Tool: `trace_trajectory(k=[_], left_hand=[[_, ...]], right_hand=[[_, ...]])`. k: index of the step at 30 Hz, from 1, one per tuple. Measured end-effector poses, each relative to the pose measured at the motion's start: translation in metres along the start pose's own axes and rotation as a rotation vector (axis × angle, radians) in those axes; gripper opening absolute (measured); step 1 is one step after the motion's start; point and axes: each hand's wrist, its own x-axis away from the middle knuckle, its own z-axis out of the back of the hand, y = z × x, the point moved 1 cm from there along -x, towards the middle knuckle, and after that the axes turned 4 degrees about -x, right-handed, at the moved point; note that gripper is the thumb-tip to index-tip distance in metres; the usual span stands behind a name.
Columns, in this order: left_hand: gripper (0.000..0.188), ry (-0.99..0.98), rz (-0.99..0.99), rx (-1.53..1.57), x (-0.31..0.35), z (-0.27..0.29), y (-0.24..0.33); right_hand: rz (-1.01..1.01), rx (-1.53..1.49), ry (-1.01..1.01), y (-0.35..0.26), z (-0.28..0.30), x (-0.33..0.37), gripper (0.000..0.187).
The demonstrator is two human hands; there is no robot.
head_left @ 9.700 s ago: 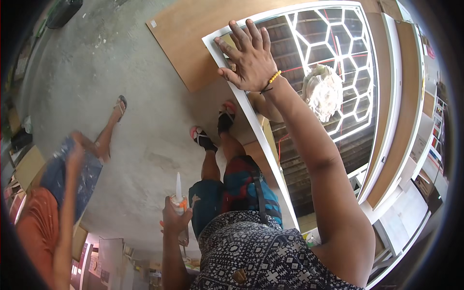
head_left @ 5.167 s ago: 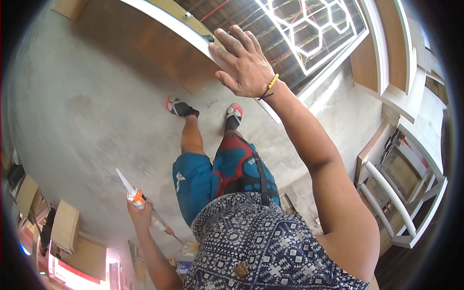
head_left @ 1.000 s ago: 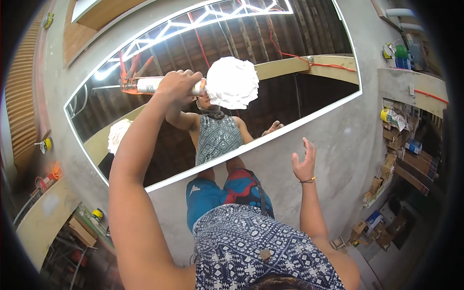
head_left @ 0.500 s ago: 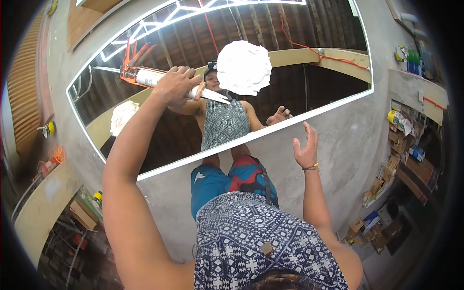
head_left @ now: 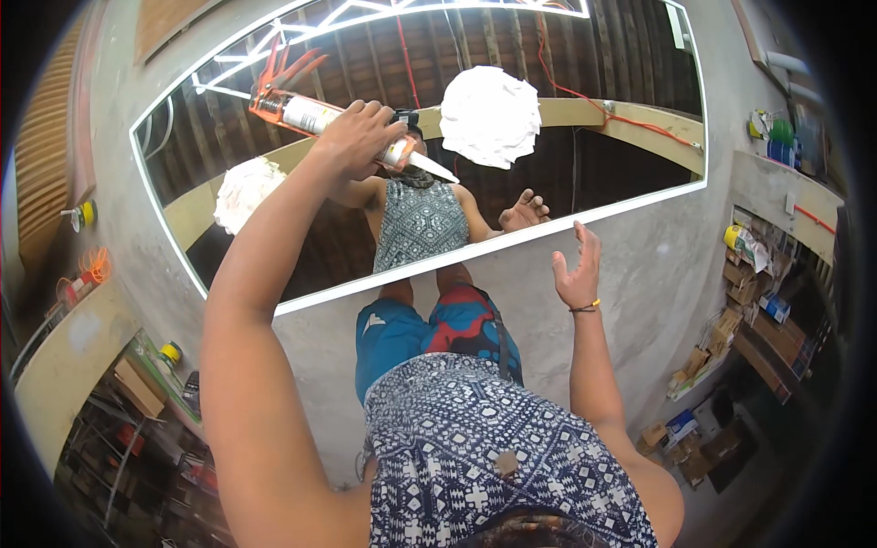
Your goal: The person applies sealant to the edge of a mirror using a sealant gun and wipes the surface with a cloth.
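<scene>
Plainly, the left hand (head_left: 359,137) grips the caulking gun (head_left: 306,114) over the mirror (head_left: 621,164), whose white edge (head_left: 493,245) runs just beside the right hand (head_left: 577,269); that hand is empty, thumb and fingers parted; grey floor (head_left: 649,260) spreads past it; the gun's long axis slants through the left grip, nozzle (head_left: 434,167) pointing rightward.

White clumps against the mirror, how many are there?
2: one white clump up and right of the caulking gun; another white clump toward the left end of the mirror, partly behind the left forearm, which could hide more.
</scene>
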Motion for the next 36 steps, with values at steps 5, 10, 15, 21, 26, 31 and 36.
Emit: trace_trajectory(k=[5,10,15,21,26,31,36], left_hand=[[0.083,0.009,0.1,0.054,0.027,0.009,0.001],[0.089,0.234,0.198,0.009,0.089,-0.009,-0.003],[0.075,0.664,0.807,0.213,0.179,-0.016,-0.016],[0.067,0.341,1.419,0.559,0.254,-0.08,-0.054],[0.062,0.21,1.446,0.715,0.251,-0.074,-0.057],[0.053,0.202,1.258,1.039,0.268,-0.117,-0.058],[0.048,0.5,0.921,1.959,0.273,-0.098,-0.013]], right_hand=[[0.008,0.046,-0.014,-0.01,-0.004,-0.002,0.063],[0.019,0.023,-0.081,-0.041,-0.013,-0.015,0.063],[0.074,0.077,-0.086,-0.081,-0.015,-0.012,0.061],[0.285,0.009,-0.209,-0.161,-0.051,-0.025,0.061],[0.478,-0.083,-0.282,-0.233,-0.091,-0.035,0.065],[0.581,-0.172,-0.346,-0.291,-0.141,-0.043,0.067],[0.64,-0.171,-0.391,-0.318,-0.175,-0.038,0.07]])
